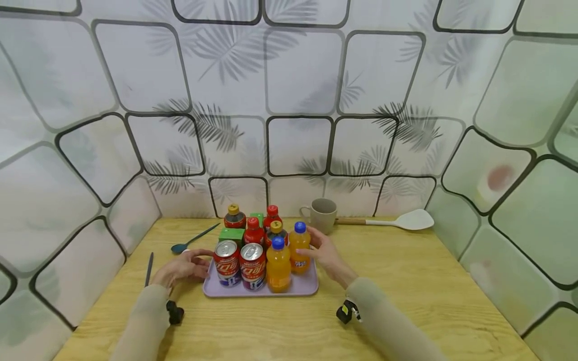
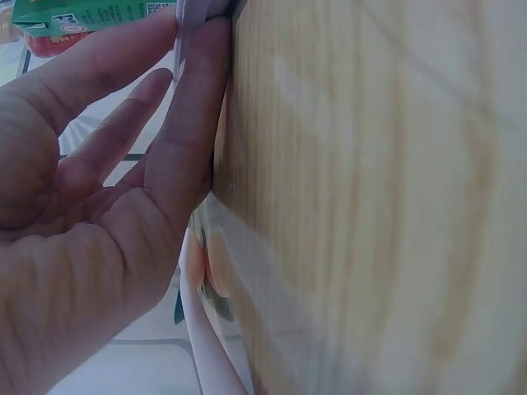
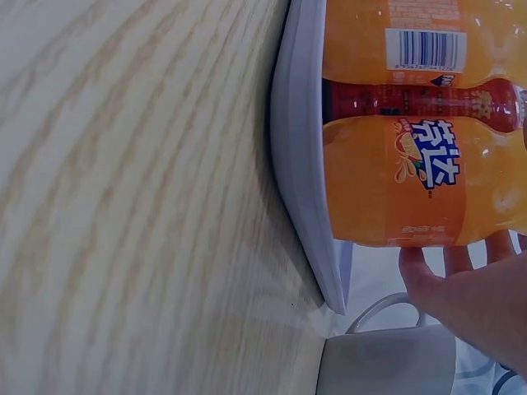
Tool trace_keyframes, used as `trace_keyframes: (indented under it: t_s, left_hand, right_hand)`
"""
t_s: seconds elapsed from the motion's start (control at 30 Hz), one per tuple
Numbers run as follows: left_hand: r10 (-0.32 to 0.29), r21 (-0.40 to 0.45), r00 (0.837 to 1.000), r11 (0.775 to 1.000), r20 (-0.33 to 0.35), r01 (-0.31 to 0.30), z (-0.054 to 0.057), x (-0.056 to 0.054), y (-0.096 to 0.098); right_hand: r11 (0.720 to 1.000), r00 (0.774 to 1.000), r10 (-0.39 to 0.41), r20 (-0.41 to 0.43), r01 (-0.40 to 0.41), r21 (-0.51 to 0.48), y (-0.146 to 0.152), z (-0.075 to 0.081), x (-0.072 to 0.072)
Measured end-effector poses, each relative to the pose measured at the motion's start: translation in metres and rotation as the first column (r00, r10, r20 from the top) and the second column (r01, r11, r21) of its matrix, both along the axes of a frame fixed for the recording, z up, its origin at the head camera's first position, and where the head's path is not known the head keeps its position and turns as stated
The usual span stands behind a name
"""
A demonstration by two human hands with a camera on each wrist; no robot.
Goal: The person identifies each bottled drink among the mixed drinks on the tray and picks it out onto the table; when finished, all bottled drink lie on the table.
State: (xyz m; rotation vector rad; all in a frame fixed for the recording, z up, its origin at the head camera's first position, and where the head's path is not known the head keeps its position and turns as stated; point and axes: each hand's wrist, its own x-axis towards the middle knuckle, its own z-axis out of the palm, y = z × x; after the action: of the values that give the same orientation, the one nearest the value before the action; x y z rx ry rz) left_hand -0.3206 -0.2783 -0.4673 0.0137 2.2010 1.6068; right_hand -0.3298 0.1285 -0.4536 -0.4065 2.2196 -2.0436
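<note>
A lilac tray (image 1: 293, 290) carries several drinks. My left hand (image 1: 187, 265) is at its left side; in the left wrist view, that hand (image 2: 107, 156) pinches the tray's rim (image 2: 193, 20) between its digits. My right hand (image 1: 329, 253) holds the rear orange soda bottle (image 1: 299, 248), thumb across the front; the right wrist view shows fingertips against the bottle's side (image 3: 428, 181). Beside it stands another orange soda bottle (image 1: 278, 268) with a blue cap. Two red cola cans (image 1: 228, 265) occupy the front left. Behind are red-capped bottles (image 1: 254, 233), yellow-capped dark bottles (image 1: 235, 219) and green cartons (image 1: 232, 234).
A grey mug (image 1: 323, 215) stands behind the tray at right. Next to it lies a white spatula (image 1: 413, 219) with a wooden handle. To the left lie a dark teal spoon (image 1: 180, 247) and a thin dark utensil (image 1: 149, 271). Patterned curtains (image 1: 298, 145) surround the wooden table (image 1: 271, 331).
</note>
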Motion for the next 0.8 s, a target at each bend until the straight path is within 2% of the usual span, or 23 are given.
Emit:
trace_keyframes:
  t_s: [0.1,0.33,0.57,0.8]
  left_hand:
    - [0.023,-0.001,1.0,1.0,0.012,-0.023,-0.001,0.001,0.0]
    - [0.014,0.007,1.0,1.0,0.023,-0.014,0.002,0.001,0.003]
    - [0.038,-0.015,0.999,0.999,0.028,-0.038,0.001,0.001,0.004]
    - [0.013,-0.039,1.0,0.999,0.005,-0.013,0.003,0.0,0.004]
  right_hand:
    - [1.0,1.0,-0.006,0.008,0.006,-0.002,-0.002,-0.002,-0.001]
    - [0.998,0.998,-0.058,-0.01,0.058,0.017,-0.003,-0.002,0.0]
    - [0.997,0.996,-0.075,-0.038,0.076,0.018,-0.001,-0.004,0.0]
    - [0.995,0.995,-0.096,-0.042,0.096,0.005,0.007,0.0,0.002]
